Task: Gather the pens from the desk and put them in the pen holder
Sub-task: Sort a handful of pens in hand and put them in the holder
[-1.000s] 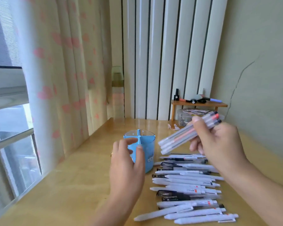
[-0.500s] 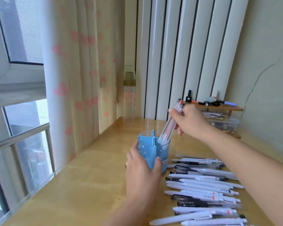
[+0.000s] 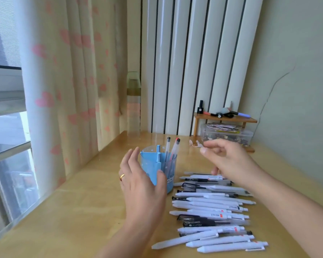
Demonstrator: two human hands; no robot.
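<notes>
Wooden worktop point(image 3: 67, 216) running from near to far, beside a heart-print curtain point(image 3: 67, 81) on the left. Spread over the right half: a row of white and black pens point(image 3: 211, 211) lying flat, side by side, from near edge toward the middle. Far right, against the wall: small wooden shelf point(image 3: 226, 119) over a clear plastic box point(image 3: 227, 134). Left of the pen row, standing upright: blue pen holder point(image 3: 151, 168) with divided compartments, clear capped pens point(image 3: 171, 153) leaning in its right-hand section. Left hand point(image 3: 142, 185) cupped near the holder's near-left side, fingers relaxed and spread, gripping nothing, gold ring point(image 3: 122, 176) on one finger. Right hand point(image 3: 229, 161) raised above the far end of the pen row, fingers loosely curled, empty.
</notes>
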